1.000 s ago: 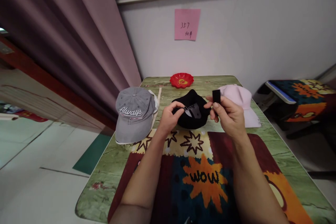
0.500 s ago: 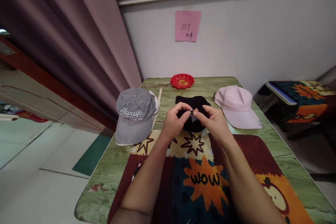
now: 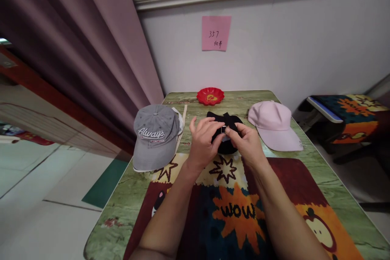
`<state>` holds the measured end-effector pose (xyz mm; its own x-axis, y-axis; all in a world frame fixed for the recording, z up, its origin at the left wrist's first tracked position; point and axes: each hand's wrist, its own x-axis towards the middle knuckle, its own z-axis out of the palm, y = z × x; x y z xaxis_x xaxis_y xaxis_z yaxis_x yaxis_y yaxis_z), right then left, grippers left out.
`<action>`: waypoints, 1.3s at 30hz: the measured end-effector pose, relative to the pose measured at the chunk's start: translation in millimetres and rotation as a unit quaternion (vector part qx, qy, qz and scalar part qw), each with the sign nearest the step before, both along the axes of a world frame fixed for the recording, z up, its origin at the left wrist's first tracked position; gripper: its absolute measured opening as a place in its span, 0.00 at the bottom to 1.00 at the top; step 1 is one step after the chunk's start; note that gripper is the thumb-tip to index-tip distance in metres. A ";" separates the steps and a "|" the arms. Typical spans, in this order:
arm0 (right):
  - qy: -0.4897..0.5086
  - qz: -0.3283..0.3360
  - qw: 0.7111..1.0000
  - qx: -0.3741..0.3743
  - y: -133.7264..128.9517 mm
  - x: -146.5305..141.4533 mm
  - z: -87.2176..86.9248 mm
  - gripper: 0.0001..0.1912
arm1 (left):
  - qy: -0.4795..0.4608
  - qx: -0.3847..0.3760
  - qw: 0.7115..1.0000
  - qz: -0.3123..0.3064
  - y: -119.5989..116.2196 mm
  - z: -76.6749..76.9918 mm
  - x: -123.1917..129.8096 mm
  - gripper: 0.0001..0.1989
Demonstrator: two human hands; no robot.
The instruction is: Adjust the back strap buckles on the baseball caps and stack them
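Note:
A black cap (image 3: pixel 228 148) lies on the table in front of me, partly hidden by my hands. A small metal buckle (image 3: pixel 223 129) shows at its strap. My left hand (image 3: pixel 202 140) holds the cap's strap beside the buckle between thumb and forefinger, its other fingers raised. From the right, my right hand (image 3: pixel 249 143) pinches the strap at the buckle. A loose black strap end (image 3: pixel 229 118) stands up behind the fingers. A grey cap (image 3: pixel 156 136) with white lettering sits to the left, and a pink cap (image 3: pixel 273 120) to the right.
At the table's back is a red scalloped dish (image 3: pixel 210 96). A patterned mat (image 3: pixel 210 215) covers the near part of the green table (image 3: pixel 106 219). A pink note (image 3: pixel 216 33) hangs on the wall. A curtain (image 3: pixel 112 28) borders the left, and a second table (image 3: pixel 350 109) stands right.
My left fingers have lifted and spread, so the buckle shows more clearly. The black strap end now sticks up behind my hands. Both hands stay at the black cap.

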<state>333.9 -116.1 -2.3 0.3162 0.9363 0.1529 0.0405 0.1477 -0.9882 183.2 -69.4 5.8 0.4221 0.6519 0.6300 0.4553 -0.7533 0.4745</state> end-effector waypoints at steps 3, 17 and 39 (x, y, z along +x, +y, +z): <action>0.002 0.013 1.000 0.004 -0.8 -1.7 0.2 0.16 | 0.005 0.024 1.000 0.001 -0.9 2.3 -2.5 0.10; -0.025 -0.067 0.996 0.057 0.4 9.7 -2.9 0.20 | -0.147 -0.106 0.983 0.013 5.6 0.8 -3.3 0.09; 0.026 0.053 0.997 -0.048 -1.0 3.9 11.3 0.18 | -0.240 -0.262 0.932 -0.074 10.9 -8.9 0.0 0.13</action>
